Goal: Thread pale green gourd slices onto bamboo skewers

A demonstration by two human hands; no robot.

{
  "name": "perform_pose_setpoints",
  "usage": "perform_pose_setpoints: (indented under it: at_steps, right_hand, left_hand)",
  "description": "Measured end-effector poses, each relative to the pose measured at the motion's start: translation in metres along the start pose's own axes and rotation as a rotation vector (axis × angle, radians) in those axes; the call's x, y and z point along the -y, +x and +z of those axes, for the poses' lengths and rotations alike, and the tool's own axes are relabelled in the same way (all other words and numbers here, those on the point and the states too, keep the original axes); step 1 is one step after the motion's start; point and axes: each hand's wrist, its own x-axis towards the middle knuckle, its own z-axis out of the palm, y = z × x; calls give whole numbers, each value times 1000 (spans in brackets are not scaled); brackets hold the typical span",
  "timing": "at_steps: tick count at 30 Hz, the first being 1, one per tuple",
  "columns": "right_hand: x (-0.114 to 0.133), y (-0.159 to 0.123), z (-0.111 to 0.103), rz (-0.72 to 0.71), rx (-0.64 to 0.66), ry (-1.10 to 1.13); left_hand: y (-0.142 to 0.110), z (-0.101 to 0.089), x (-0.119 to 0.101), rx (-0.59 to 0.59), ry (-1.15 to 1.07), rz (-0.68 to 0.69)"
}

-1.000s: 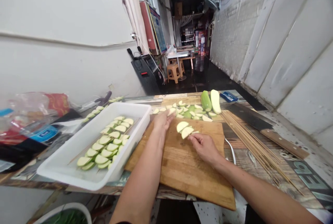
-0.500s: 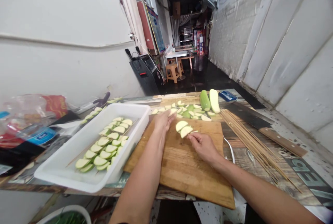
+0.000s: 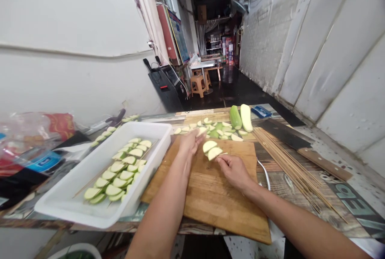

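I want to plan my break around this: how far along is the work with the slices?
Done, it seems: several filled skewers lie in the tray.
In hand: the right hand holds a part-filled skewer; the left hand is at the loose slices.
Remaining, probably: that pile, plus two large squash pieces behind it. Many bare sticks lie ready.

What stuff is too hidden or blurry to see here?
All in the head view:
- If the left hand holds a slice: blur and overlapping fingers.
- The near end of the thin stick: behind the right hand's fingers.
- Most of the white bucket: cut off by the bottom edge.
- Words on the far boxes: too small.
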Motion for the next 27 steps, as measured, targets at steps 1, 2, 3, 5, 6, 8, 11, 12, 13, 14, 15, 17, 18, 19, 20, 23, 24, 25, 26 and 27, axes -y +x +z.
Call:
perform_pose_setpoints:
  at_steps: [1,2,3,5,6,8,11,12,13,14,15,17,18,19,20,23,24,25,26,27]
  right_hand:
    - [0,0,0,0,0,1]
    - [0,0,0,1,2,1]
    - [0,0,0,2,2,2]
    - [0,1,0,4,1,1]
    - [0,1,1,4,-1,2]
    - [0,1,0,4,-3,3]
    - [-1,1,0,-6,-7,1]
    - [-1,0,0,-12,-9,-1]
    - [-1,0,0,-17,-11,-2]
    - [-1,1,0,-20,-12,-3]
    - [-2,1,0,-20,-14,-3]
    - [-2,2,0,-12,-24,-4]
    - [-2,3,0,-6,-33,-3]
    - [-1,3,0,0,-40,-2]
    - [-1,4,0,6,-49,2]
    - [0,7,-1,23,-68,14]
    - [0,7,-2,24,-73,15]
    - [0,8,-3,24,-80,15]
    - [0,8,-3,20,-86,15]
    - [0,8,-4,15,-89,17]
  left_hand:
    - [0,0,0,3,-10,-5]
    - [-1,1,0,6,-18,-11]
    - [-2,2,0,7,-24,-14]
    - [-3,3,0,10,-25,-17]
    - [-4,3,1,13,-22,-16]
    - [-6,5,1,29,-5,-12]
    - [-8,6,2,51,19,-9]
    - [-8,7,3,54,22,-9]
    - [-8,7,3,54,21,-10]
    - [-9,7,4,51,18,-11]
    - [-9,7,4,48,14,-13]
    - [-10,9,7,53,12,-25]
    - [-11,10,8,55,16,-31]
    - [-12,11,9,57,20,-32]
    - [-13,12,11,56,22,-27]
    - [-17,16,13,53,21,5]
    - [-18,17,12,57,17,9]
    - [-20,18,12,57,10,7]
    - [-21,18,11,59,-1,2]
    - [-22,18,10,63,-17,-1]
